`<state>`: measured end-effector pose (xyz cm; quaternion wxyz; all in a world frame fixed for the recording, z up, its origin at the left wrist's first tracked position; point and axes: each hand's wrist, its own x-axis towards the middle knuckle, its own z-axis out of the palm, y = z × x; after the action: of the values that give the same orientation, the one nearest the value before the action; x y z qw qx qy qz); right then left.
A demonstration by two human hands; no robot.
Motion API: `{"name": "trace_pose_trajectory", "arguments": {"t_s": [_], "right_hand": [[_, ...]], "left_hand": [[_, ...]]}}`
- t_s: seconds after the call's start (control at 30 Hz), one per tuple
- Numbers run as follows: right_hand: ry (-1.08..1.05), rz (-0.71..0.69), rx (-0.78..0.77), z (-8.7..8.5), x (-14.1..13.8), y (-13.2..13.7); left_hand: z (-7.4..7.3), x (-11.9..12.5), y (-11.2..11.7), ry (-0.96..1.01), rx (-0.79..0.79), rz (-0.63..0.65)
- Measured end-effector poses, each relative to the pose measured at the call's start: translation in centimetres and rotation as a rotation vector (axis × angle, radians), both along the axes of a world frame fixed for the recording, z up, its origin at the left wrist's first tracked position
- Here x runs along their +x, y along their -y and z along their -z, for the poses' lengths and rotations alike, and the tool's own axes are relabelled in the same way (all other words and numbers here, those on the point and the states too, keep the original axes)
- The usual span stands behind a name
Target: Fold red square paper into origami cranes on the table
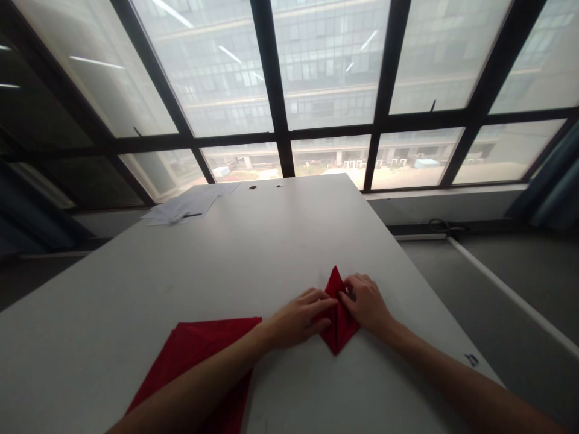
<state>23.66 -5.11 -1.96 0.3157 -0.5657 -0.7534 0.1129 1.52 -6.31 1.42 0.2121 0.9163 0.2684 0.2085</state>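
A piece of folded red paper (pixel 335 343) lies on the white table in a diamond shape, its tip pointing away from me and a dark slit running down its middle. My left hand (pixel 296 316) rests over its left side, fingers stretched out and apart, with the index fingertip near the centre line. On the right edge, my right hand (pixel 367 301) has thumb and curled fingers closed at the paper's upper flap. Parts of both side corners are hidden under my fingers. A larger red sheet (pixel 194 340) with creases lies partly beneath my left forearm.
The white table (pixel 253 247) stretches toward large windows. White papers (pixel 190 202) with a dark pen (pixel 193 214) lie at the far left. A dark mark (pixel 471 360) is near the right edge. Beyond that edge are a white rail (pixel 511 289) and a black cable (pixel 446 226).
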Motion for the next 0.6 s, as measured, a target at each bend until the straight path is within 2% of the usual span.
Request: {"name": "trace_pose_trajectory", "arguments": {"t_s": [0.13,0.23,0.5,0.6], "right_hand": [[0.048,0.039,0.04,0.2,0.0,0.0],[0.095,0.007,0.06,-0.1,0.3,-0.1],[0.192,0.001,0.036,-0.4,1.0,-0.4],[0.214,-0.031,0.037,-0.4,1.4,-0.2]], "left_hand": [[-0.4,0.0,0.1,-0.098,0.079,0.095],[-0.7,0.0,0.2,-0.178,0.141,0.126],[-0.9,0.1,0.4,-0.204,0.22,0.143],[-0.6,-0.1,0.0,-0.185,0.247,0.09]]}}
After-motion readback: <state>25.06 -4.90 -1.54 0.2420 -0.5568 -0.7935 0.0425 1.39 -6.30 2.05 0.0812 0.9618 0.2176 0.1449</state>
